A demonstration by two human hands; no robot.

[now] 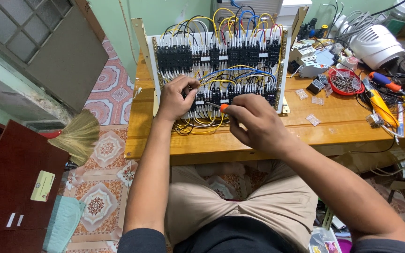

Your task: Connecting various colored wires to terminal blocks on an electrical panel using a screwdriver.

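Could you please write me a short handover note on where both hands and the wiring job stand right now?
Left hand: fingers pinched on wires at the lower row of black relay bases, left end of the wiring panel.
Right hand: grips an orange-handled screwdriver, tip aimed at that same row.
Panel stands tilted on the wooden table; two rows look wired in yellow, blue and black.
Loose yellow wires hang below the lower row, apparently unfinished.
Red dish of small metal parts lies to the right.

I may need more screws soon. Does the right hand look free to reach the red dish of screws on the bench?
Probably not at once: the right hand grips an orange-handled screwdriver at the relay panel. The red dish lies to its right, and the wooden bench between holds only small clear packets.
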